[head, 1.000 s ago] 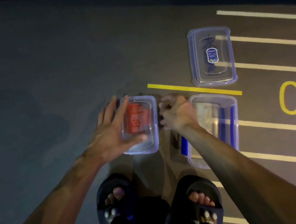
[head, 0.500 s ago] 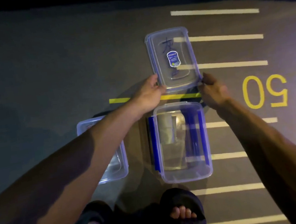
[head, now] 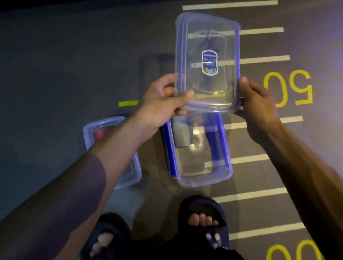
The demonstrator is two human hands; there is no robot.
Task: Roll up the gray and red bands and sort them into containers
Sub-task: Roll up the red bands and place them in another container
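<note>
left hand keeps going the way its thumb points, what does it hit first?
The left hand already grips the clear lid; its thumb points right across the lid's near end. Further along that line is the right hand holding the opposite edge, though depth is unclear.

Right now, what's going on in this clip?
A person stands over two clear containers on the floor. Both hands, left hand and right hand, grip the near end of a clear lid, held in the air above the open container with a gray roll inside. The smaller container with red bands sits on the left.
</note>
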